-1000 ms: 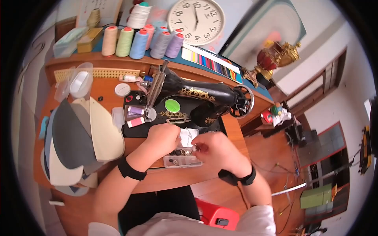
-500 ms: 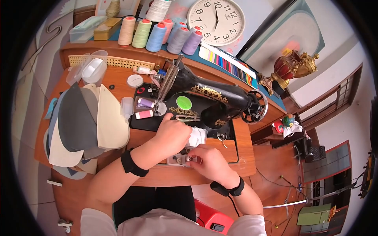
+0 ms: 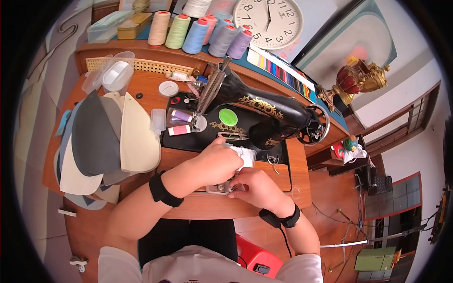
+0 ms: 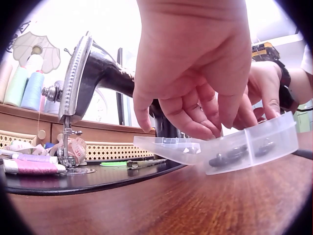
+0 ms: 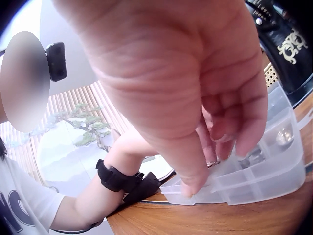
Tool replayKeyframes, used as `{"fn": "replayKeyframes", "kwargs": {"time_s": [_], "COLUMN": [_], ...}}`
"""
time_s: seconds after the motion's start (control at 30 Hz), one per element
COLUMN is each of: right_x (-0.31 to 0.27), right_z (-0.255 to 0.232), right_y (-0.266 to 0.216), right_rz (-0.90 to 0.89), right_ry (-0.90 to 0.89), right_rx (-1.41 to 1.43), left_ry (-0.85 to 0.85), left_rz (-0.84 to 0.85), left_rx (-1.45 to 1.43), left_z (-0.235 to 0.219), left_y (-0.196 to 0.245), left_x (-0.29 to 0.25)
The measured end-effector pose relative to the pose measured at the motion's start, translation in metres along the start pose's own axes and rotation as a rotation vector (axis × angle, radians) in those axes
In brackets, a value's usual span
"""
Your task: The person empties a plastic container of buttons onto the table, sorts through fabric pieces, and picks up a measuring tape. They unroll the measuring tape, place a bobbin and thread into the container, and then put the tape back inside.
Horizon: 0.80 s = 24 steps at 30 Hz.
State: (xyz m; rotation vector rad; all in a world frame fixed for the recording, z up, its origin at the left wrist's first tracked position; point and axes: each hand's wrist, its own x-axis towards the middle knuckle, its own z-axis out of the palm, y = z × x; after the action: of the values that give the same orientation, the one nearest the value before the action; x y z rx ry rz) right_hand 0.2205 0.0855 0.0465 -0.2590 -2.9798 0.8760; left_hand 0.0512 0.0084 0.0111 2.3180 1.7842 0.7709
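Box (image 3: 218,188): clear, slightly cloudy plastic, thin straight walls, divided into compartments; lid (image 3: 247,154) open. It sits at the near edge of the table (image 3: 188,207), in front of the sewing machine (image 3: 252,100), both hands over it.

Right hand (image 3: 258,187): narrow grip, thumb and fingers bent round a small metal piece (image 5: 212,164) at the box; shape of the piece too small to tell. Left hand (image 3: 214,163): bent down over the box, fingertips close together; cannot tell whether they hold anything.

Left wrist view: dark rounded pieces (image 4: 230,155) show through the wall, a detail hidden from the head view. Right wrist view: a shiny, round silver piece (image 5: 284,137) in an end compartment.

Outward, head view: machine glossy black with gold scrollwork; pink spool (image 3: 179,130) and purple spool (image 3: 181,116) beside its needle plate; a bright green oval (image 3: 228,117) on its bed. Left of these, smooth curved panels (image 3: 96,137), grey and cream, overlap on reddish wood. Cone threads (image 3: 195,37) stand on the shelf behind.
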Motion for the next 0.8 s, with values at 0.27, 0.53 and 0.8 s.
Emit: {"fn": "replayKeyframes", "kwargs": {"time_s": [0.27,0.53,0.8], "right_x": [-0.002,-0.004,0.008], "right_z": [0.004,0.005,-0.018], "right_y": [0.0,-0.002,-0.019], "right_rz": [0.029,0.135,0.049], "right_ry": [0.017,0.042,0.151], "right_rx": [0.044,0.107,-0.062], "left_ry": [0.044,0.03,0.038], "left_rz": [0.05,0.054,-0.007], "left_rx": [0.062,0.124,0.356], "left_z": [0.009,0.011,0.012], "left_y": [0.002,0.002,0.0], "left_x": [0.0,0.001,-0.004]}}
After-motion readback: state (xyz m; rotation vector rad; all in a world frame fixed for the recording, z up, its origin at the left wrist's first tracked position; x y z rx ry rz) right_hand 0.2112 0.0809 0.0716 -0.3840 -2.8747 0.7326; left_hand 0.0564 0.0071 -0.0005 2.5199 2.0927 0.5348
